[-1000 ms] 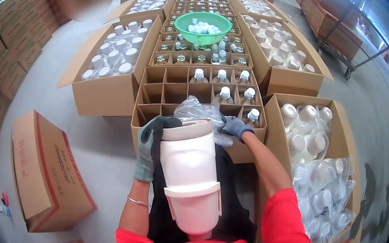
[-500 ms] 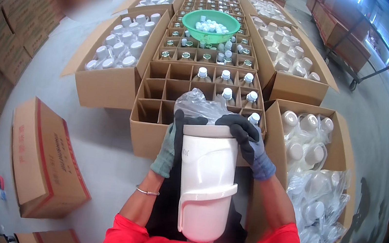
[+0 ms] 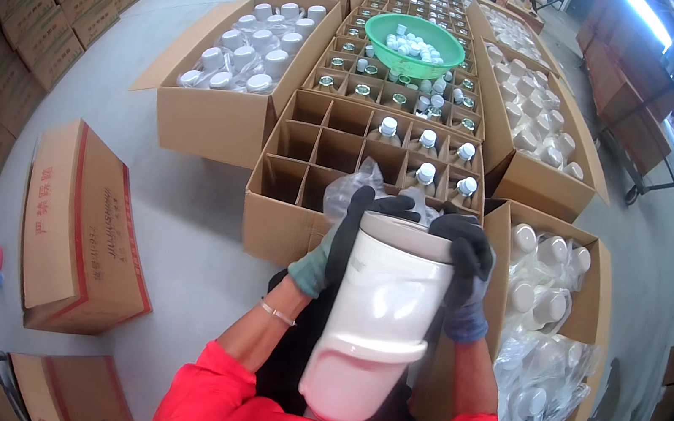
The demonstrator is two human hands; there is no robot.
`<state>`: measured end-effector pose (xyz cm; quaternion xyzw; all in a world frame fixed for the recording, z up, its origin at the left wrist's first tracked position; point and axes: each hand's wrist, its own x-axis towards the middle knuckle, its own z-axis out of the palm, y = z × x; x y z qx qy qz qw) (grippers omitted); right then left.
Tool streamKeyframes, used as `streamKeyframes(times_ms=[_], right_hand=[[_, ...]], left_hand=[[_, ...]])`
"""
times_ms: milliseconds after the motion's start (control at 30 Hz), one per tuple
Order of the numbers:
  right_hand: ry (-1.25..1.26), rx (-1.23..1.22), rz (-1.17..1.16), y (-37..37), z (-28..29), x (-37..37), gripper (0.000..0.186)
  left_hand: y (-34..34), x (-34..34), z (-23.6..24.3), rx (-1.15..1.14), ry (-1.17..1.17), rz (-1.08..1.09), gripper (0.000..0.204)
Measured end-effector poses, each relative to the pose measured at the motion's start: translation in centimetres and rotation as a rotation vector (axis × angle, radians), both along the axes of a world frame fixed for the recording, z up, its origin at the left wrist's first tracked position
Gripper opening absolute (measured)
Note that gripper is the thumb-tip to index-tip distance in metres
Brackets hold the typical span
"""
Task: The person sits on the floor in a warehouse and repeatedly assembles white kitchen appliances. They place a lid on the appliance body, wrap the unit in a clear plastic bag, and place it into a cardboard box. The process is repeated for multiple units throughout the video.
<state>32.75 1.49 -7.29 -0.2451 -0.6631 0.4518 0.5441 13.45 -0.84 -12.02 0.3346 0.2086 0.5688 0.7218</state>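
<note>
Bottles (image 3: 388, 129) with caps are partly filling the front box (image 3: 278, 224); the left hand (image 3: 347, 237) and right hand (image 3: 470, 269) are gripping a white jug (image 3: 393, 286) outside it.

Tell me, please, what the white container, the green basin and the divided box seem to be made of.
White container: probably hard plastic, glossy, with bright highlights; glazed ceramic cannot be excluded.
Green basin: likely plastic, smooth, with a fairly even colour.
Divided box: apparently matte cardboard, by its brown colour and thin flat panels.
</note>
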Motion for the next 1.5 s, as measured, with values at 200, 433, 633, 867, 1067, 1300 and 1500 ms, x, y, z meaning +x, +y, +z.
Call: streamKeyframes(times_ms=[200,433,633,867,1067,1300,1500], right_hand=[[-0.442,0.275,-0.154,0.7,-2.8,0.1,0.042],[-0.134,-0.032,0.131,2.4,-3.0,-0.1,0.051],[-0.048,0.282,-0.273,-1.0,2.6,-1.4,0.046],[-0.354,0.342,-0.205,-4.3,4.9,-2.4,0.039],[-0.627,0.5,-0.33,-4.7,5.9,-3.3,0.032],[0.167,0.026,-0.002,-1.0,3.4,0.5,0.051],[-0.184,0.009,-0.064,-2.5,1.0,-2.6,0.046]], left_hand=[[-3.9,-2.9,2.8,0.457,1.104,0.616,0.049],[-3.0,-5.8,-2.9,-0.083,0.145,0.363,0.065],[-0.6,-2.2,-2.7,0.007,-0.114,0.28,0.051],[-0.4,0.5,2.5,0.026,-0.321,-0.133,0.063],[1.3,0.9,-0.7,0.013,-0.563,-0.396,0.05],[-2.6,-6.0,1.9,0.195,0.446,0.643,0.049],[-6.3,-1.3,8.3,0.782,1.071,0.758,0.044]])
